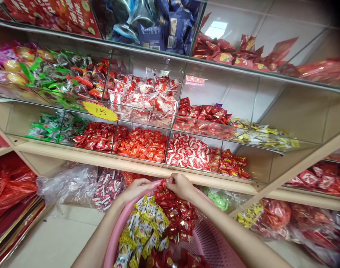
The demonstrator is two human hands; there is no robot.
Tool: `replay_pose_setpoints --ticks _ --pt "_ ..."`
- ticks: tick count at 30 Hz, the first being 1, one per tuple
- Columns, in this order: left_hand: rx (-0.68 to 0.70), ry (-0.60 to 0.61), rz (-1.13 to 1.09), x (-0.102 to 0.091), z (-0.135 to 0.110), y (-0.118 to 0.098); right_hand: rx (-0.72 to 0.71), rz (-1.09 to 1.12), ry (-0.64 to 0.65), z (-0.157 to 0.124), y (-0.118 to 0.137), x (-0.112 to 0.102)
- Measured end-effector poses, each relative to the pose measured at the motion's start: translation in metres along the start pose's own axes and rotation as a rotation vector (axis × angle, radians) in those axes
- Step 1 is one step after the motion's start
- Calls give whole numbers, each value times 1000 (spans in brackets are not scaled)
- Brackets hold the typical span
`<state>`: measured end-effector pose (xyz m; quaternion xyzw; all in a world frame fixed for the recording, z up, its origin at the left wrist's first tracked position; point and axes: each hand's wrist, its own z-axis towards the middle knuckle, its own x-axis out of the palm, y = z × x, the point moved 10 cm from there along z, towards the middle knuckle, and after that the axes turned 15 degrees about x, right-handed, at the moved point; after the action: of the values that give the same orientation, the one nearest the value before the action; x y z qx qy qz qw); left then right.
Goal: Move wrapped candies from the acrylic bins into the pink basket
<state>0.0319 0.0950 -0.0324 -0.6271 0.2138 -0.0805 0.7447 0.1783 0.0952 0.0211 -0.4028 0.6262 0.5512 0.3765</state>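
Note:
A pink plastic basket [113, 234] with a mesh wall is right in front of me, close below the shelf. My left hand [139, 187] grips its far rim, fingers bent over the edge. Just right of it, my right hand [181, 185] pinches at the red-wrapped candies [179, 216] near the same rim; its fingertips are closed on red wrapping. Yellow-and-white wrapped candies [144, 225] fill the left side of the basket. More dark red candies [172, 259] lie at the near side.
Above stands a wooden shelf [147, 168] with clear dividers and sorted wrapped candies. A yellow tag [99, 110] reads 15. Beneath it lie a clear plastic bag [67, 182] and bagged candies [108, 190]. A red bag [13, 186] sits at left, and several bags [273, 214] at right.

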Motion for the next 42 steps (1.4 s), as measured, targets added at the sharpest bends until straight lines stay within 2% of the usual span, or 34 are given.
replay_pose_setpoints --ticks 6,9,12,14,16,19,23,28,31,36,42 --pt "-14 6 -7 1 0 1 -26 -177 -47 -10 14 6" --pt "-10 8 -7 1 1 4 -52 -181 -27 -10 19 0" --pt "-7 9 -6 0 1 7 -171 -180 21 -13 28 -15" --pt "-11 11 -2 0 0 7 -279 -265 35 -17 35 -22" --pt "-8 13 3 0 0 6 -345 -391 52 -20 36 -21" --pt "6 18 5 1 0 3 -342 -496 123 -18 29 -9" --pt "-12 17 -13 1 0 3 -317 -324 156 -14 22 -8" --pt "-13 6 25 -2 1 3 -317 68 -41 -13 25 -33" --pt "-9 20 22 1 1 4 -270 218 -167 -15 28 -37" --pt "-5 18 16 1 1 6 -264 312 -270 -17 35 -28" --pt "3 -4 -1 -1 1 3 -257 262 -275 -16 35 -5"
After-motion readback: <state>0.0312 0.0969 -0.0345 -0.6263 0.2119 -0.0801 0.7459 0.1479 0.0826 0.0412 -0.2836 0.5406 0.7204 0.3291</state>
